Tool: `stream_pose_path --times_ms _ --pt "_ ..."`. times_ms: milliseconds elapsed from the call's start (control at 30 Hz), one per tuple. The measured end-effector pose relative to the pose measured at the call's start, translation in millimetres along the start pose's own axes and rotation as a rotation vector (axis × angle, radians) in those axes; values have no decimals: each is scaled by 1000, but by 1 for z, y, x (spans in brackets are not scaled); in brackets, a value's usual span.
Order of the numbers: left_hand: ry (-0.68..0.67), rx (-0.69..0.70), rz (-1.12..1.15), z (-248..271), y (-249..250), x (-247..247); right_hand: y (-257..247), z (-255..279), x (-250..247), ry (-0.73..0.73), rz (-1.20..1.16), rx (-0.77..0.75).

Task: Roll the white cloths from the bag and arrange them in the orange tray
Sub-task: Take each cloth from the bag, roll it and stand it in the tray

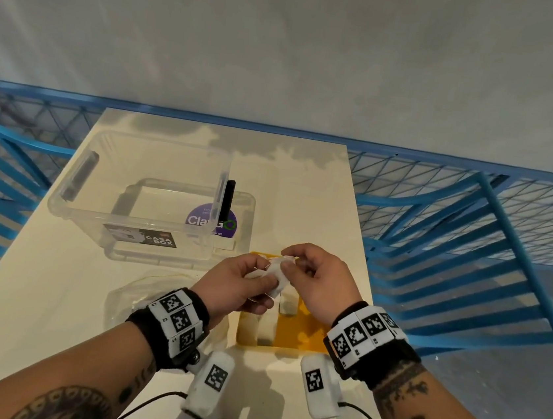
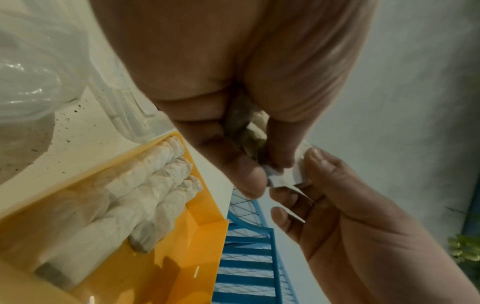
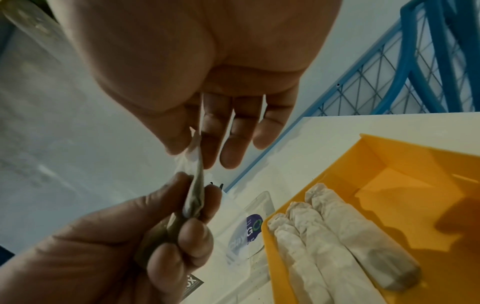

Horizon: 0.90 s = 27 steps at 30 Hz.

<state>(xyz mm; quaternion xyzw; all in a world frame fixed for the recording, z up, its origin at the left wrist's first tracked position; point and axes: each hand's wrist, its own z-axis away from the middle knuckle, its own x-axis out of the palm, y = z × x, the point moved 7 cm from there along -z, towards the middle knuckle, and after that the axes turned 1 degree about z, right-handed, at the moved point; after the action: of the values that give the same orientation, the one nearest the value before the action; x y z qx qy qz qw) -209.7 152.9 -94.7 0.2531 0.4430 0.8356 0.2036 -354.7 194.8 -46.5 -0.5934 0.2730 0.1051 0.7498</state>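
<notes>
Above the orange tray (image 1: 306, 330) both hands hold one small white cloth (image 1: 276, 271). My left hand (image 1: 246, 281) grips its crumpled lower part (image 3: 193, 203) with curled fingers. My right hand (image 1: 309, 275) pinches the cloth's upper corner (image 2: 283, 174) between thumb and forefinger, its other fingers straight. Three rolled white cloths (image 3: 324, 236) lie side by side in the left part of the tray (image 2: 197, 242). The clear plastic bag (image 1: 141, 297) lies crumpled on the table under my left wrist.
A clear lidless storage box (image 1: 139, 193) stands at the back left on the cream table (image 1: 35, 285), over a clear lid with a purple sticker (image 1: 211, 221). Blue mesh railing (image 1: 474, 214) surrounds the table. The tray's right half (image 3: 415, 195) is bare.
</notes>
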Motion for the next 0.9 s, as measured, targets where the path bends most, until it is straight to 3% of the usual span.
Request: stream_pose_path --times_ms 167,300,500,567,667,900 --pt "24 27 -189 -8 -5 -8 2 -6 -4 8 64 -20" --pt "167 -16 -366 -17 -17 -34 23 -14 -11 8 161 41" --pt "334 -48 -643 -30 -28 -60 72 -9 11 -311 478 205" --pt "343 -73 -752 -34 -33 -62 88 -4 24 -435 559 231" --pt "321 -108 -861 -39 -43 -60 100 -1 35 -503 622 235" --pt "289 -154 -937 -44 -54 -57 116 -24 43 -433 589 293"
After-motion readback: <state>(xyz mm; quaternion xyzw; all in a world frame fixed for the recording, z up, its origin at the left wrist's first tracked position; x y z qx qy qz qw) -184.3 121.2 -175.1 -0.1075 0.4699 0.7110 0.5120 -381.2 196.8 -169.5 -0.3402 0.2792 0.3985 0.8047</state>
